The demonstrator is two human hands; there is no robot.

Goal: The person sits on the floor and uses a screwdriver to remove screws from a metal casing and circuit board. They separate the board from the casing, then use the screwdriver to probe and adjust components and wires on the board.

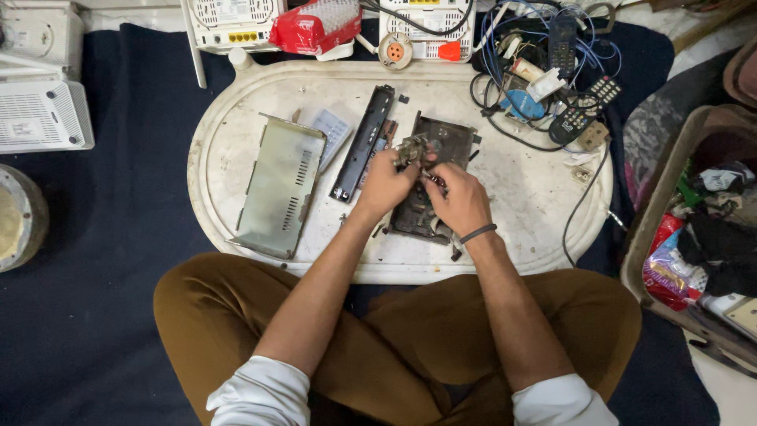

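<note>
1. On the dark blue floor cloth (102, 237), off the tray's left edge, stand two white boxes: a router (41, 117) with a vented top, and above it a second white unit (35, 35); below them a round metal vessel (17, 217) is cut by the frame.
2. The white oval tray (236, 134) carries the work; near its left edge lies a bent metal cover (280, 185) with vent slots, tilted, and just beside its upper right corner a small pale keypad panel (331, 130).
3. Right of the cover, toward the tray's middle, a long black front strip (363, 142) lies slanted.
4. The left hand (386, 185) is closed around a small grey metal part (410, 148), gripping it above the open chassis with its circuit board (441, 142) at the tray's centre.
5. The right hand (461, 201) — a dark band at its wrist — is curled with fingertips touching the same part; whether it pinches a tool I cannot tell.
6. At the tray's upper right corner sits a tangle of blue and black wires (512, 102) with two remote controls (587, 106).
7. Off the right edge, a brown bin (654, 213) holds wrappers and scraps.
</note>
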